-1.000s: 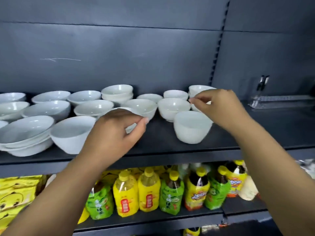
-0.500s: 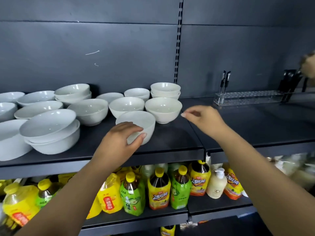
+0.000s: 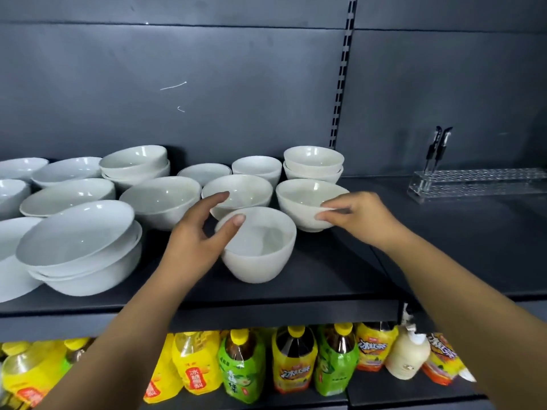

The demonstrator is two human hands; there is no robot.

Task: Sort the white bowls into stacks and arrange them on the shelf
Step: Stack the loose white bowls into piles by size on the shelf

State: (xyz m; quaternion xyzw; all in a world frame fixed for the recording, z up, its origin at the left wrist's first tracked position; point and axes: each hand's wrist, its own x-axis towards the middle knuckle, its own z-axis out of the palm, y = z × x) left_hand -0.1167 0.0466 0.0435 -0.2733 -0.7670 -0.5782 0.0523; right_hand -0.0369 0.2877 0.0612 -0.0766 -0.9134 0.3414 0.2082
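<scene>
Many white bowls stand on the dark shelf (image 3: 331,279). A small deep bowl (image 3: 260,250) sits alone at the front. My left hand (image 3: 198,235) is beside it with fingers spread, the thumb lying on its near-left rim and the index finger reaching toward the middle bowl (image 3: 239,190) behind. My right hand (image 3: 355,217) pinches the right rim of another small bowl (image 3: 305,199). Behind that one is a stack of two small bowls (image 3: 313,164). Wide bowls sit stacked at the front left (image 3: 80,250), and another stack (image 3: 136,164) stands at the back.
A clear acrylic pen rack (image 3: 479,182) with two black pens (image 3: 438,146) stands at the right back of the shelf. An upright slotted post (image 3: 340,84) divides the back wall. Drink bottles (image 3: 242,368) fill the lower shelf.
My right hand has moved left and taken the rim of the right small bowl. My left hand has loosened from the front bowl and spread its fingers.
</scene>
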